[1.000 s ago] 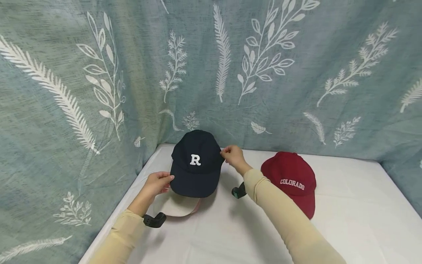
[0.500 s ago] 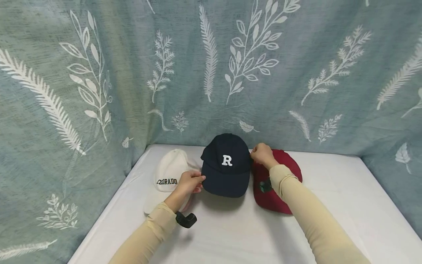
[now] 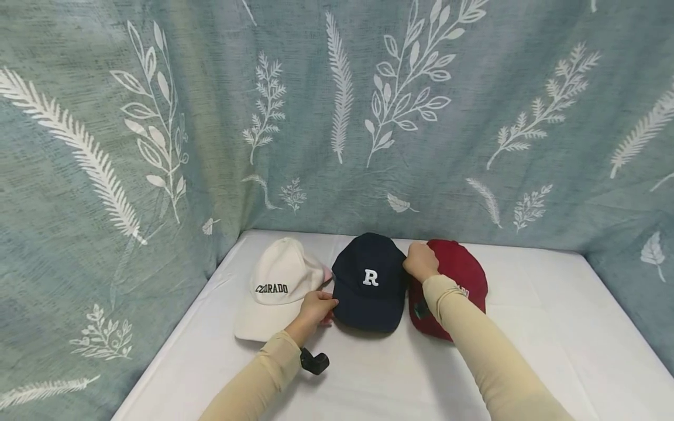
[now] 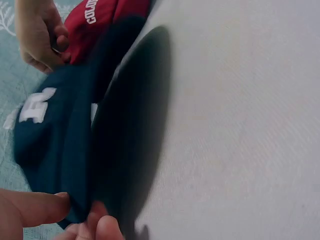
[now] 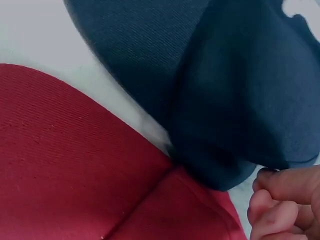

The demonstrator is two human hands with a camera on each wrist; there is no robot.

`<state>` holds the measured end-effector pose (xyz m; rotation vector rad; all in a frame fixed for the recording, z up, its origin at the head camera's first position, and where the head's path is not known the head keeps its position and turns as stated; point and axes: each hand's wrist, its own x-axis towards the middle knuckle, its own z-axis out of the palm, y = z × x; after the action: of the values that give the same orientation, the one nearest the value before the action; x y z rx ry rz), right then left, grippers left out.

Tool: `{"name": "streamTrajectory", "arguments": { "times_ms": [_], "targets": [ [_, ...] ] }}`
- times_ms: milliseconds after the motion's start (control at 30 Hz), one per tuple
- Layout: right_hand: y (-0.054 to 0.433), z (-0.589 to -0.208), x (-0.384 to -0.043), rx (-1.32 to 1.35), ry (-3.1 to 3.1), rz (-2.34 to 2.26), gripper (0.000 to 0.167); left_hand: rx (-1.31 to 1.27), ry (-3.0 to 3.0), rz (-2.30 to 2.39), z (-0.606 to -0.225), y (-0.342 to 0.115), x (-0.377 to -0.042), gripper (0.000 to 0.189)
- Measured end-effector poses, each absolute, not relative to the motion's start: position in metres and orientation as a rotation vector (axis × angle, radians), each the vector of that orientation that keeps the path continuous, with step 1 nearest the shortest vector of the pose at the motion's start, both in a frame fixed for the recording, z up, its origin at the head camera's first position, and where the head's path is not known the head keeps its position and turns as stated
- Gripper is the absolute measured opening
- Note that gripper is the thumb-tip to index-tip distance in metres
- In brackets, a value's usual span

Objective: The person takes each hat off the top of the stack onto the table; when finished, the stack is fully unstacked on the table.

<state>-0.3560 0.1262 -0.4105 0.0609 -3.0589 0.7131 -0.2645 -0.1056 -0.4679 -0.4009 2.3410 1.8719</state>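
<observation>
A navy baseball cap [image 3: 363, 307] with a white letter R is in the middle of the head view, crown towards the back and brim to the front. My left hand [image 3: 315, 310] pinches the left corner of its brim; in the left wrist view the thumb [image 4: 37, 206] lies on top and fingertips underneath. The brim's front edge casts a shadow on the white cloth there. At the cap's right side, my right hand [image 3: 421, 262] pinches its edge, fingers [image 5: 272, 215] curled. The right hand and forearm cover part of a red cap [image 3: 466, 266].
To the left lies a white cap [image 3: 281, 266] lettered COLORADO in black, partly behind the left hand. All three caps form a row on a white-covered table [image 3: 363, 386]. A green leaf-patterned curtain [image 3: 305, 117] hangs at the back and left.
Both hands have carried the navy cap right, off the white cap, and lowered it between the white and red caps. The white cap now shows in full view apart from the left hand's overlap.
</observation>
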Motion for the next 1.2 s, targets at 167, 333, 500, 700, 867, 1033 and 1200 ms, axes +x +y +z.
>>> {"name": "streamTrajectory", "arguments": {
  "times_ms": [167, 333, 500, 700, 867, 1033, 1200],
  "targets": [
    [0.122, -0.417, -0.357, 0.039, -3.044, 0.703, 0.009, -0.356, 2.4, 1.802, -0.469, -0.106, -0.263, 0.029],
    [0.11, -0.415, -0.362, 0.067, -2.953, 0.656, 0.023, -0.284, 2.492, 1.674, -0.463, -0.113, -0.256, 0.041],
    [0.088, -0.398, -0.363, 0.166, -2.822, 0.66, 0.027, -0.146, 2.539, 1.684, -0.444, -0.126, -0.245, 0.035],
    [0.046, -0.389, -0.358, 0.333, -2.855, 0.791, 0.02, -0.097, 2.758, 1.629, -0.41, -0.168, -0.242, 0.025],
    [0.006, -0.402, -0.353, 0.418, -2.905, 0.938, 0.018, -0.301, 2.824, 1.553, -0.402, -0.224, -0.235, 0.031],
    [-0.022, -0.425, -0.347, 0.43, -2.961, 1.085, 0.024, -0.501, 2.817, 1.386, -0.424, -0.27, -0.223, 0.039],
    [-0.041, -0.443, -0.341, 0.357, -2.994, 1.254, 0.028, -0.62, 2.677, 1.308, -0.446, -0.295, -0.212, 0.048]
  ]
}}
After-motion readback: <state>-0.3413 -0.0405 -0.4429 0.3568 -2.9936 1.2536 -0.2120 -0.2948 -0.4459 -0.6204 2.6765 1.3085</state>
